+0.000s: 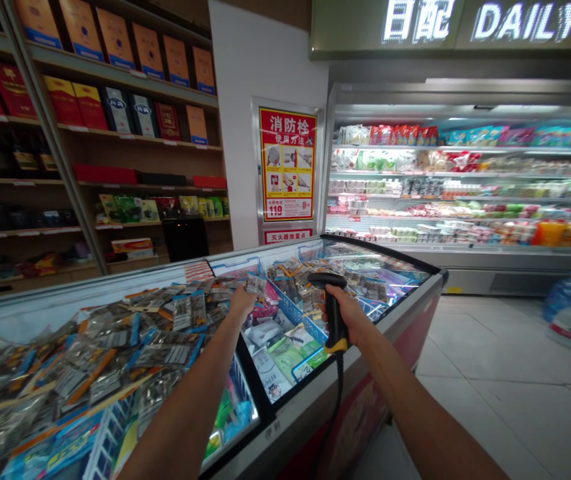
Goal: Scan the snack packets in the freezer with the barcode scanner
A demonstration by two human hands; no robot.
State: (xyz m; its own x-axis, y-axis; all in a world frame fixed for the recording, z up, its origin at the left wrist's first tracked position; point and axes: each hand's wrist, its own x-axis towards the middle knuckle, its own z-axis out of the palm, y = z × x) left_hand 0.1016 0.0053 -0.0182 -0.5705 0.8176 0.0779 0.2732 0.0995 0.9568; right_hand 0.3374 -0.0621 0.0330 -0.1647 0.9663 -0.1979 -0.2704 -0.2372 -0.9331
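Open air separates held packet [256,285] and scanner [334,313] — the cable [339,387] obstructs below.

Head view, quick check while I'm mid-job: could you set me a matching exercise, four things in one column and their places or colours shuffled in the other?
Column one
1. handheld barcode scanner
2. small plastic packet
3. fire hydrant instruction poster
4. DAILY sign

Column two
A. red and yellow, framed in metal
B. held in the right hand
C. above the refrigerated display case
D. held in the left hand

Right pairs: 1-B, 2-D, 3-A, 4-C
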